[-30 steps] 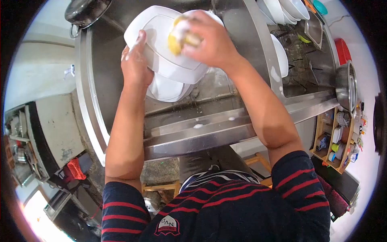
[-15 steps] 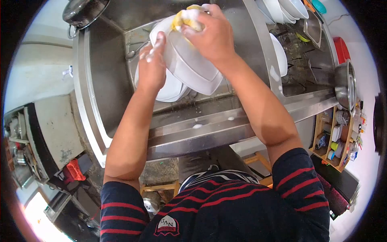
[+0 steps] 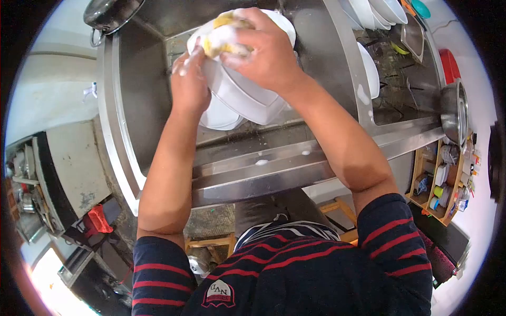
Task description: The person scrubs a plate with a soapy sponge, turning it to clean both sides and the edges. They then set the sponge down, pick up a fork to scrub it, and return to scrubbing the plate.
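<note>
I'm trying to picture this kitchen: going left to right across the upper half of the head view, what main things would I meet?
Dark shiny metal pot, left hand, yellow foamy sponge, right hand, white rounded bowls, small round turquoise item, round silver metal basin.

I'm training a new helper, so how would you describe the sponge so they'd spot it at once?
Start at the big steel sink in front of the person. Over it, the left hand grips a white dish, and the right hand holds the sponge at its far part. The sponge shows yellow through white foam, unlike the all-white dish.
</note>
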Available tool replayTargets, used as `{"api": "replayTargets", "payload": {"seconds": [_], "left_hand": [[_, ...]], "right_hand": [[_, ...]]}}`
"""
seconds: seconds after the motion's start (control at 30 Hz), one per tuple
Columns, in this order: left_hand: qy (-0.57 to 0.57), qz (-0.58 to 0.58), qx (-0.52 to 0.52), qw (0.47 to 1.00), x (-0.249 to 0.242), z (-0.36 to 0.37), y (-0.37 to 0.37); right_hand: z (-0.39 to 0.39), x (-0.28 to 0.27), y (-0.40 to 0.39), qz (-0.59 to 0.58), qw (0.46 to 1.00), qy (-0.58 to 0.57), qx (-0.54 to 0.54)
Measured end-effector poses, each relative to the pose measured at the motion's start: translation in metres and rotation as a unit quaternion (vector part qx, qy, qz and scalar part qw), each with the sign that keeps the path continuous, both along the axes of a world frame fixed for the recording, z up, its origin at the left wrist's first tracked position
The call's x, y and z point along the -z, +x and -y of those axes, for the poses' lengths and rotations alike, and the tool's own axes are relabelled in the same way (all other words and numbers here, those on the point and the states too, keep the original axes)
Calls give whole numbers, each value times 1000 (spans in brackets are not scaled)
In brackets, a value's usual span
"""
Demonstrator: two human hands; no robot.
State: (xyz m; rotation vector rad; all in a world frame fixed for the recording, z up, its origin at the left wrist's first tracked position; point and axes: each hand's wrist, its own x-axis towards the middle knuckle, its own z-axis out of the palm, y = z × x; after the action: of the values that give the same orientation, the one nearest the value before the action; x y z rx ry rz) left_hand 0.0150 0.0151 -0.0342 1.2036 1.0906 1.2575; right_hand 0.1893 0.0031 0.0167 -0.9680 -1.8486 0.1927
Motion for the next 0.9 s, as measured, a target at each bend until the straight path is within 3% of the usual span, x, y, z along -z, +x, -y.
{"api": "replayTargets", "payload": {"seconds": [0.03, 0.1, 0.13, 0.23, 0.47, 0.57, 0.63, 0.77, 0.83, 0.9], "left_hand": [[-1, -1, 0, 1000, 1, 0, 0], [-209, 181, -142, 951, -40, 6, 14], [-199, 115, -149, 962, -32, 2, 6], [-221, 109, -159, 956, -32, -5, -8], [-207, 162, -165, 951, -41, -13, -23], [-172, 182, -134, 959, -37, -19, -29], [-150, 191, -124, 962, -34, -20, -32], [-122, 120, -35, 985, -42, -8, -22], [-108, 70, 27, 991, -32, -4, -13], [-89, 56, 69, 992, -27, -1, -6]], "right_hand": [[0, 7, 3, -1, 1000, -1, 0], [4, 4, 5, 46, 995, -27, -80], [6, 4, 6, 47, 989, -63, -123], [13, -1, 6, 90, 983, -62, -146], [13, -16, 29, 92, 956, -181, -212], [10, -16, 36, 77, 963, -195, -170], [5, -8, 38, 56, 988, -114, -86], [1, -8, 29, -17, 993, -74, -88], [5, -11, 22, -39, 992, -108, 44], [5, -10, 17, -18, 987, -130, 92]]}}
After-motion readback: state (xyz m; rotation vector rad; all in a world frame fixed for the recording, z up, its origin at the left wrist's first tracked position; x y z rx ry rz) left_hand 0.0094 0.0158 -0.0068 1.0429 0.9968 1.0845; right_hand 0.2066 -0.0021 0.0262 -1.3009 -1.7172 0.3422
